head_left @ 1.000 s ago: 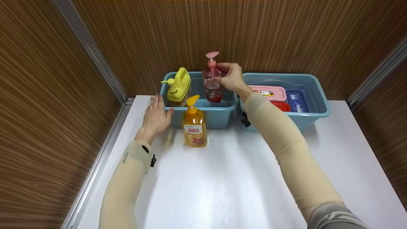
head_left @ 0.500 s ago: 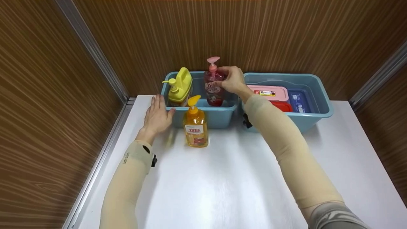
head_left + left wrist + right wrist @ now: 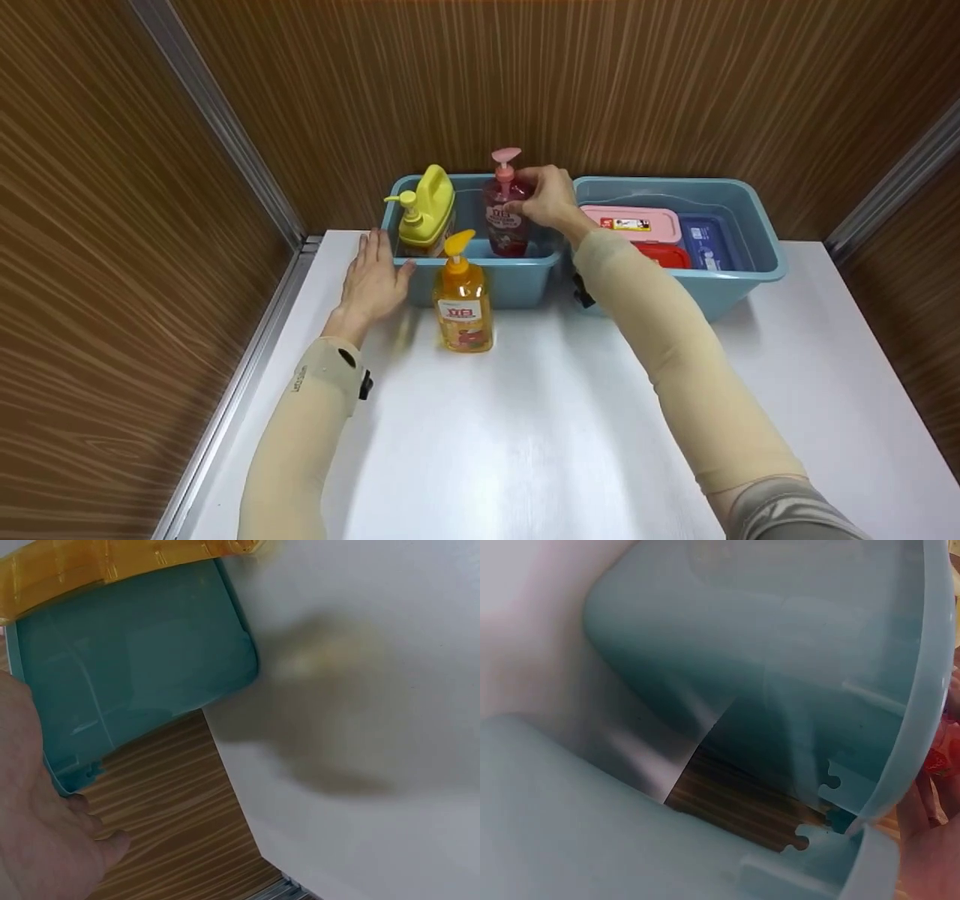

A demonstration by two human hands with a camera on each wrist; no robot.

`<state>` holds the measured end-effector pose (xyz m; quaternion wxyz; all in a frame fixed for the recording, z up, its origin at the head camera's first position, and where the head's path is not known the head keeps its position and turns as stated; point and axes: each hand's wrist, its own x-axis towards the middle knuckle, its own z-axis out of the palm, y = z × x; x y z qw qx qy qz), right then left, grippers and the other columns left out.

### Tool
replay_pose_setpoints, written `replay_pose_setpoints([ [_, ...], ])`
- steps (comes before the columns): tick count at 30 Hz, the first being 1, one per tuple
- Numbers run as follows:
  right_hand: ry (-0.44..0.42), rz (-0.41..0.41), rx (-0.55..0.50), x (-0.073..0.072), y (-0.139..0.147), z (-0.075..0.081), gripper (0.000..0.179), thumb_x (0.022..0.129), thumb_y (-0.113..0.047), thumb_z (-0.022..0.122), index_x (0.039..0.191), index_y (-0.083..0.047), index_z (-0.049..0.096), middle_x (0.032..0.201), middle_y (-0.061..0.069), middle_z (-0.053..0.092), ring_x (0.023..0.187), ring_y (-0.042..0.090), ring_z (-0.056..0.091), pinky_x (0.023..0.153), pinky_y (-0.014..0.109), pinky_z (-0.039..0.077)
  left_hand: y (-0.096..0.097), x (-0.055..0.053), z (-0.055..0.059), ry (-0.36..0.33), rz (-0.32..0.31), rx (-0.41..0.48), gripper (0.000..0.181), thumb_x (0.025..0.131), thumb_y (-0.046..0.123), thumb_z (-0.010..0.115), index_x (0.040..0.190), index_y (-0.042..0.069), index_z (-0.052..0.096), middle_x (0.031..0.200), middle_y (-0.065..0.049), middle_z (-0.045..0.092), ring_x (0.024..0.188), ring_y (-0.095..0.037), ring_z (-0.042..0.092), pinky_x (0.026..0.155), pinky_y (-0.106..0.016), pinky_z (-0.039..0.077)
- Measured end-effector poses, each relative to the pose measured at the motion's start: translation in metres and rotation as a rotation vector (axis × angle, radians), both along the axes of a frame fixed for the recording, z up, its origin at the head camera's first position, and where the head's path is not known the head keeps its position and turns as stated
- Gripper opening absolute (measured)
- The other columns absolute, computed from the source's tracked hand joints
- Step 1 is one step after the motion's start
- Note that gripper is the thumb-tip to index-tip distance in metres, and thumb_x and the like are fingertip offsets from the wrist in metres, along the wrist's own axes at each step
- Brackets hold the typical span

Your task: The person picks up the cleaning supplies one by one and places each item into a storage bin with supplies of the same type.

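In the head view my right hand (image 3: 553,196) grips a red pump bottle (image 3: 505,221) with a pink pump by its upper part. The bottle stands nearly upright inside the left blue bin (image 3: 517,281), its base behind the front rim. A yellow pump jug (image 3: 427,214) leans in the same bin's left end. My left hand (image 3: 373,277) rests with straight fingers on the bin's left front corner; in the left wrist view, the hand (image 3: 45,810) lies beside the bin wall (image 3: 142,652). An orange pump bottle (image 3: 463,311) stands on the table in front of the bin.
On the right stands a second blue bin (image 3: 739,289) holding a pink-lidded box (image 3: 652,223), a red-lidded box (image 3: 664,256) and a dark blue box (image 3: 709,244). A narrow gap parts the two bins. Wood-grain panels (image 3: 390,82) enclose the white table (image 3: 480,442).
My right hand has lowered the red pump bottle deeper into the left bin. The left hand keeps its place at the bin's corner, and the orange bottle stays where it stood.
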<state>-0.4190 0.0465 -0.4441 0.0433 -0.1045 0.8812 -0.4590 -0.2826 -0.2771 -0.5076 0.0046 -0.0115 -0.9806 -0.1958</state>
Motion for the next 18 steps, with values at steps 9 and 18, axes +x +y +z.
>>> replay_pose_setpoints([
  [9, 0.021, -0.007, 0.058, -0.0034, -0.0018, -0.0027, 0.054, 0.1, -0.022, 0.088, 0.152, -0.018, 0.073, 0.144, 0.01, 0.079, 0.128, 0.029, 0.074, 0.117, 0.048, 0.063, -0.0001, -0.0011, 0.0011, -0.009, 0.004, -0.003, 0.089, 0.12, 0.054, 0.036, 0.178, -0.005, 0.003, 0.189, -0.028, -0.001, 0.179, -0.046, 0.002, 0.145, -0.063, 0.013],
  [18, 0.031, 0.0, 0.046, -0.0061, -0.0055, -0.0057, 0.051, 0.099, -0.021, 0.089, 0.148, -0.017, 0.076, 0.14, 0.009, 0.081, 0.124, 0.028, 0.075, 0.116, 0.048, 0.063, -0.0019, -0.0005, 0.0006, 0.003, -0.001, 0.002, 0.09, 0.119, 0.054, 0.036, 0.178, -0.006, 0.004, 0.189, -0.028, -0.002, 0.178, -0.048, 0.002, 0.145, -0.064, 0.014],
])
